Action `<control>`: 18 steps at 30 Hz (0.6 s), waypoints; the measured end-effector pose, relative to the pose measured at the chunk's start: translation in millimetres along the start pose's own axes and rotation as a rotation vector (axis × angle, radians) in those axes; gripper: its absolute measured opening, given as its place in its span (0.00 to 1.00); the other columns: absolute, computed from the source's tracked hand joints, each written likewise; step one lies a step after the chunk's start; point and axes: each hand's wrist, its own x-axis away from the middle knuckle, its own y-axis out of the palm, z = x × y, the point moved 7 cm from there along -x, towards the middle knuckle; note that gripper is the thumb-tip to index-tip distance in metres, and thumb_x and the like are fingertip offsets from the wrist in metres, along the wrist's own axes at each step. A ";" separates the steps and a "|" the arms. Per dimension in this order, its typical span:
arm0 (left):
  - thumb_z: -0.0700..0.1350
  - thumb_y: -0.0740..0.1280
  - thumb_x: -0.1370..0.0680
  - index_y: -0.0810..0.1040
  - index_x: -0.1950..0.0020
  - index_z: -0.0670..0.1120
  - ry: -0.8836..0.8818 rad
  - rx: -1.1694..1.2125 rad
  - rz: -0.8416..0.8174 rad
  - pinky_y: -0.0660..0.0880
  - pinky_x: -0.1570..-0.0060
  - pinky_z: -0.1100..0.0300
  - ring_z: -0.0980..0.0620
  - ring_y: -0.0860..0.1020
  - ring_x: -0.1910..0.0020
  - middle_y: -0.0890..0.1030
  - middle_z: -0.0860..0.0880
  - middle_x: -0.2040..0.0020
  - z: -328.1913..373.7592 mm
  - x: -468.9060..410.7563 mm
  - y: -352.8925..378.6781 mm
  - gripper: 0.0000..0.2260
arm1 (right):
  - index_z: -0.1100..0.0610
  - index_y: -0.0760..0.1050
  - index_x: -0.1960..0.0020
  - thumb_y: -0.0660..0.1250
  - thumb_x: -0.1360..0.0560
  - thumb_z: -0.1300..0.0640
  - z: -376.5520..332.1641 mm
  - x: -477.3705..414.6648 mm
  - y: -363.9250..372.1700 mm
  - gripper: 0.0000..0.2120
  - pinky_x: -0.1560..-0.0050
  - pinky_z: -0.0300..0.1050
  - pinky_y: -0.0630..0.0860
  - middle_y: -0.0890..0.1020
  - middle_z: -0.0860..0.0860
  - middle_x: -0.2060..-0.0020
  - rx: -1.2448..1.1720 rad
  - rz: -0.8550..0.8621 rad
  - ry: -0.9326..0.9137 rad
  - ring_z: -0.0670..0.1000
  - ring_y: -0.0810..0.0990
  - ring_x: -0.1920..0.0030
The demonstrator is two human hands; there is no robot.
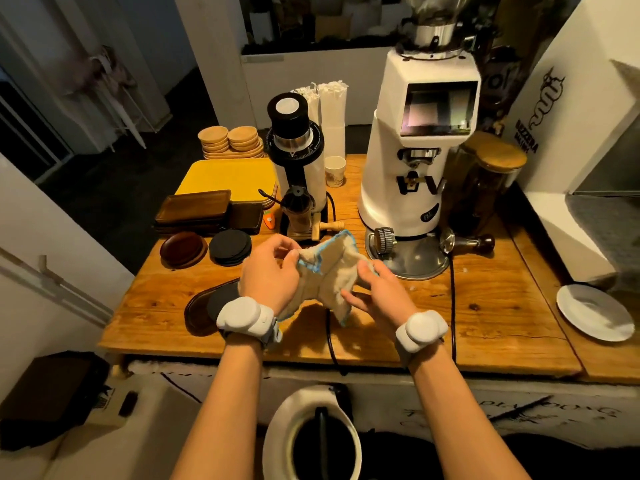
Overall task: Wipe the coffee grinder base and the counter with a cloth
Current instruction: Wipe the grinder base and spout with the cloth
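Observation:
A beige cloth (329, 271) with a blue stitched edge hangs between both hands above the wooden counter (502, 299). My left hand (270, 268) pinches its left edge and my right hand (374, 289) grips its right side. Just behind the cloth stands the large white coffee grinder (419, 161) on a round silver base (412, 258). The cloth is held in the air, apart from the base and the counter.
A smaller black and white grinder (298, 157) stands to the left. Dark coasters (230, 247), wooden trays (194, 209), a yellow tray (228, 174) and stacked wooden saucers (228, 140) fill the left side. A white plate (592, 313) lies at right. Black cables (330, 334) cross the counter's front.

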 end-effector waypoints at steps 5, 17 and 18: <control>0.42 0.64 0.21 0.76 0.55 0.50 0.104 0.085 -0.181 0.73 0.58 0.58 0.55 0.77 0.57 0.80 0.52 0.58 3.9 -29.5 18.0 0.04 | 0.59 0.73 0.43 0.60 0.18 0.52 -9.6 -11.8 -3.8 0.11 0.46 0.52 0.81 0.80 0.58 0.44 -0.027 0.134 -0.013 0.54 0.80 0.43; 0.58 0.67 0.25 0.79 0.59 0.52 0.250 0.144 -0.328 0.79 0.53 0.52 0.56 0.80 0.57 0.82 0.56 0.60 22.3 -86.6 57.8 0.10 | 0.48 0.75 0.52 0.63 0.23 0.43 -55.3 -23.9 -13.0 0.09 0.46 0.56 0.80 0.82 0.56 0.52 0.310 0.356 -0.287 0.54 0.83 0.53; 0.55 0.68 0.25 0.79 0.59 0.52 0.266 0.156 -0.334 0.79 0.53 0.52 0.56 0.80 0.57 0.82 0.56 0.60 24.4 -90.8 60.1 0.08 | 0.47 0.76 0.53 0.63 0.25 0.39 -61.5 -24.9 -14.7 0.12 0.46 0.58 0.80 0.81 0.58 0.51 0.349 0.375 -0.307 0.56 0.82 0.52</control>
